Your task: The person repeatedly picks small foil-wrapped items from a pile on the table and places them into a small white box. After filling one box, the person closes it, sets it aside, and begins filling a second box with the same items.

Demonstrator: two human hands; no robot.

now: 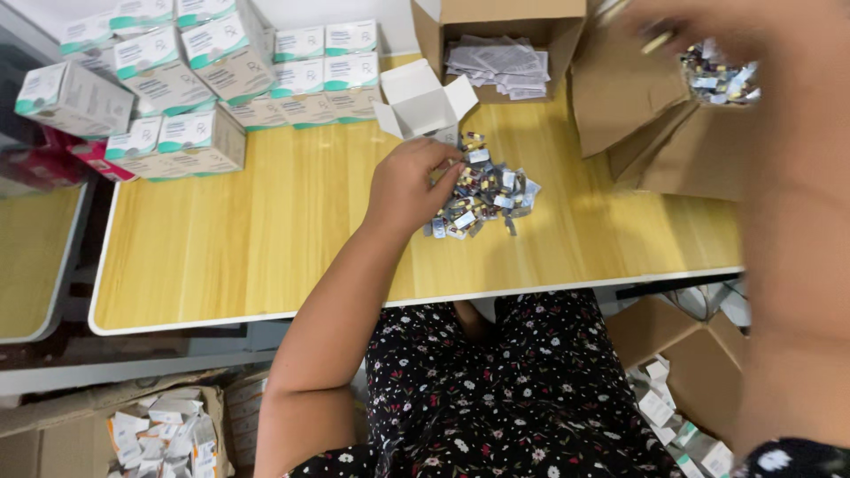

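Left hand: the left hand [409,184] sits at centre frame, fingers curled loosely over the left edge of the vial pile, fingertips touching the vials; whether any vial is actually pinched cannot be told.
Right hand: the right hand [677,31] is a blur at the upper right, raised beside a brown carton; how far it is open and what it holds cannot be told.
Vial pile: one heap of small labelled vials [487,195] lies on the table just right of centre, too many and too small to count.
Open white box: one small white box [423,102], flaps up, stands just above the pile, nearly touching it.
Stacked boxes: white and teal cartons [190,80] fill the upper left, well over a dozen; an exact count cannot be made.
Leaflet carton: one brown carton [496,40] at top centre holds folded paper leaflets.
Vial carton: one tilted brown carton [673,133] at upper right holds more vials.
Table: the wooden table [266,248] has a white rim; its near edge runs across mid-frame.
Open room: bare wood spans the lower left of the tabletop and the strip below the pile.
Floor carton: a box [168,434] of packets sits at lower left.
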